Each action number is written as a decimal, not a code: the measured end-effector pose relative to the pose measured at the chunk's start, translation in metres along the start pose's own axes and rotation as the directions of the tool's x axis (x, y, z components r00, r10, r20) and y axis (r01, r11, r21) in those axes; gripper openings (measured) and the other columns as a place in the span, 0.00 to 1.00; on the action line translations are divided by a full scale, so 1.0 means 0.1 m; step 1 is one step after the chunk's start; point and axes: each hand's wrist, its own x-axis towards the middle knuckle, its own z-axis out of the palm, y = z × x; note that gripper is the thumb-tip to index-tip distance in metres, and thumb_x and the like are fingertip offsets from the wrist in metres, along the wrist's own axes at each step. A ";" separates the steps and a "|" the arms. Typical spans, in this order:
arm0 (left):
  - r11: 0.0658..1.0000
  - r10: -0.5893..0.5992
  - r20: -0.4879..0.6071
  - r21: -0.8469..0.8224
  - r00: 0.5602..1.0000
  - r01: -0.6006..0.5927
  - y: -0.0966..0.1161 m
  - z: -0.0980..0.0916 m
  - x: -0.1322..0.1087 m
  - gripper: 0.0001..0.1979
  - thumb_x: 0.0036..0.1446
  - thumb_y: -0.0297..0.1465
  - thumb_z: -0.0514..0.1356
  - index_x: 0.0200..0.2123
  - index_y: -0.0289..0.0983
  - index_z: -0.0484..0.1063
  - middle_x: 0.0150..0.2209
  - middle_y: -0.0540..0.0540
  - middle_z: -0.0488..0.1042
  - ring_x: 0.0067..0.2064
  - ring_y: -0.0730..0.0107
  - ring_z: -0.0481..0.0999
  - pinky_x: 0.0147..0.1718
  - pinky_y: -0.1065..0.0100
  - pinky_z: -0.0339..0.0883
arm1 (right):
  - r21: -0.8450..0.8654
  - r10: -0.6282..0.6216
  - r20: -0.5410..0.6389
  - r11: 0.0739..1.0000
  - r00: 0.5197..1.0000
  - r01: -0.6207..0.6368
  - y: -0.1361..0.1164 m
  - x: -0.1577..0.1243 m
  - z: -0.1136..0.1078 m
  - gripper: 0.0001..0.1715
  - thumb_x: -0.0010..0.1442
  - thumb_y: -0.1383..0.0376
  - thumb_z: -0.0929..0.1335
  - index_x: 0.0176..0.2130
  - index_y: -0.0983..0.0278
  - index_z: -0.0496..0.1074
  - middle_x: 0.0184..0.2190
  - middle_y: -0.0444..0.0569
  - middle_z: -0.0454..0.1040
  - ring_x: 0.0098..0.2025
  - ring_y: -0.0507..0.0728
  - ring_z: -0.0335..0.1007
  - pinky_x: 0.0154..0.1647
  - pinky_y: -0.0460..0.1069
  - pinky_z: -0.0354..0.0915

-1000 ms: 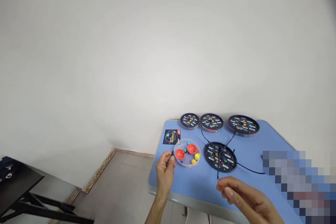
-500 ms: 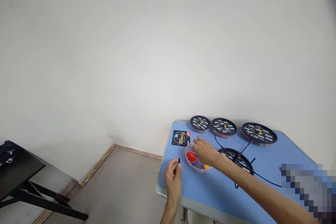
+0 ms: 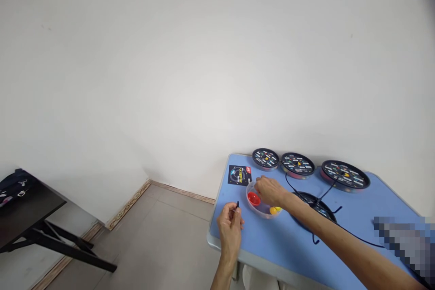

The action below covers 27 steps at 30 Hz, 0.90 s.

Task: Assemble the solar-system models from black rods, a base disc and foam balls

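Just left of the clear tub point(image 3: 261, 214), pinching a near-upright dark stub point(image 3: 238, 204) with the left hand point(image 3: 230, 224); reaching over it with the right hand point(image 3: 269, 190), cannot tell whether gripping.

The person's left hand point(image 3: 229, 227) has a small dark piece point(image 3: 238, 204) in its grip, near a clear round container point(image 3: 261, 214) on the blue worktop point(image 3: 288, 253). The right hand point(image 3: 271, 190) is over the container — its fingertips hidden — beside a red cup point(image 3: 253, 198) and yellow balls point(image 3: 274, 210) inside. The forearm point(image 3: 340, 236) crosses above a black disc point(image 3: 324, 208) with thin black rods point(image 3: 327, 190). Behind lie a printed card point(image 3: 239, 175) and three black-topped round boxes point(image 3: 297, 164) along the wall point(image 3: 204, 77).
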 end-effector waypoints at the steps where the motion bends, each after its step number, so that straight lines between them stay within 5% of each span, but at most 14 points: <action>1: 1.000 0.000 -0.005 -0.002 1.000 0.000 0.01 0.00 0.00 0.16 0.49 0.42 0.67 0.33 0.35 0.74 0.21 0.52 0.71 0.22 0.73 0.70 0.20 0.73 0.65 | 0.052 0.017 -0.011 0.999 1.000 -0.017 0.04 0.01 -0.03 0.17 0.65 0.60 0.68 0.51 0.64 0.71 0.50 0.52 0.74 0.47 0.59 0.73 0.47 0.58 0.71; 5: 1.000 0.003 -0.020 -0.013 1.000 -0.003 0.04 0.02 0.01 0.15 0.47 0.41 0.67 0.31 0.35 0.74 0.19 0.53 0.69 0.21 0.72 0.71 0.19 0.73 0.65 | 0.315 0.060 -0.057 0.948 0.997 -0.039 0.17 -0.03 -0.21 0.10 0.65 0.61 0.68 0.38 0.66 0.75 0.37 0.47 0.78 0.38 0.55 0.75 0.41 0.53 0.71; 8: 0.999 0.007 -0.028 -0.034 1.000 -0.008 0.07 0.02 0.02 0.18 0.46 0.42 0.68 0.34 0.34 0.76 0.23 0.52 0.72 0.21 0.73 0.70 0.18 0.73 0.65 | 0.547 0.067 -0.085 0.837 0.994 -0.009 0.18 -0.18 -0.30 0.15 0.63 0.63 0.65 0.26 0.65 0.71 0.22 0.45 0.75 0.27 0.54 0.73 0.31 0.49 0.69; 14: 0.991 0.110 0.041 -0.084 0.993 -0.107 0.26 0.02 -0.17 0.19 0.53 0.44 0.66 0.38 0.34 0.79 0.24 0.52 0.69 0.21 0.76 0.67 0.20 0.73 0.65 | 0.857 0.057 -0.148 0.505 0.987 0.099 -0.06 -0.84 -0.23 0.22 0.61 0.48 0.60 0.30 0.62 0.67 0.26 0.47 0.74 0.25 0.54 0.70 0.25 0.49 0.66; 15: 0.986 0.148 0.059 -0.086 0.987 -0.143 0.31 0.03 -0.25 0.18 0.54 0.44 0.65 0.38 0.34 0.80 0.24 0.51 0.68 0.22 0.75 0.68 0.20 0.73 0.65 | 0.934 0.073 -0.162 0.334 0.984 0.129 -0.12 -0.96 -0.18 0.22 0.59 0.46 0.64 0.30 0.62 0.68 0.26 0.47 0.74 0.25 0.54 0.69 0.24 0.48 0.64; 19: 0.967 0.240 0.173 -0.132 0.955 -0.219 0.48 0.09 -0.61 0.14 0.59 0.41 0.62 0.40 0.37 0.80 0.27 0.50 0.69 0.24 0.74 0.71 0.22 0.73 0.67 | 0.978 0.163 -0.199 -0.022 0.966 0.205 -0.30 -1.36 0.00 0.21 0.54 0.48 0.72 0.30 0.63 0.72 0.25 0.44 0.71 0.25 0.51 0.63 0.25 0.47 0.61; 23: 0.955 0.277 0.230 -0.177 0.933 -0.240 0.53 0.12 -0.89 0.11 0.59 0.37 0.64 0.43 0.39 0.80 0.28 0.51 0.70 0.23 0.76 0.73 0.23 0.74 0.68 | 0.964 0.257 -0.182 -0.145 0.949 0.224 -0.39 -1.63 0.16 0.20 0.51 0.50 0.75 0.35 0.63 0.74 0.26 0.44 0.73 0.26 0.52 0.64 0.28 0.48 0.62; 27: 0.948 0.253 0.170 -0.237 0.952 -0.210 0.51 0.18 -1.10 0.10 0.58 0.38 0.65 0.40 0.39 0.81 0.24 0.52 0.70 0.20 0.77 0.71 0.19 0.76 0.66 | 0.949 0.339 -0.157 -0.208 0.928 0.237 -0.40 -1.79 0.29 0.20 0.51 0.50 0.76 0.36 0.62 0.76 0.26 0.44 0.73 0.27 0.52 0.64 0.29 0.48 0.62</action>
